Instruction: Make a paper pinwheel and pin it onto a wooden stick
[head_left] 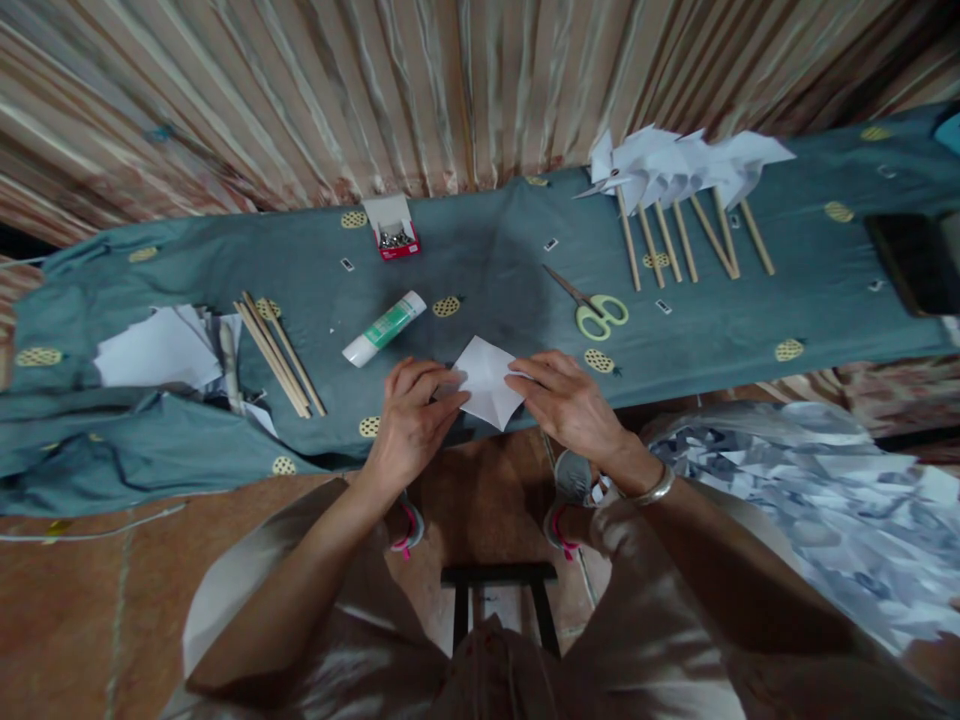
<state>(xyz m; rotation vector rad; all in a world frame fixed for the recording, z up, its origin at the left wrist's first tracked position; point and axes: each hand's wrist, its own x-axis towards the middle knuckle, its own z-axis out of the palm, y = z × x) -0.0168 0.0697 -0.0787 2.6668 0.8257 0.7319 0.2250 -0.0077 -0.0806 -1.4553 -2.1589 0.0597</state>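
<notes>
Pleated curtain (465, 90) hangs beyond the cloth-covered table (495, 260). You've got the paper (487, 385) right between your hands, left hand (411, 410) pinching one side, right hand (566, 400) pinching the other. I'd guess uneven pulling could crease or tear it, and a loose grip might let it slip off, since it's right by the near edge. You've got decent room straight ahead, but glue (385, 328) sits just past your left and scissors (600, 315) past your right, so wide swings could bump them.
</notes>
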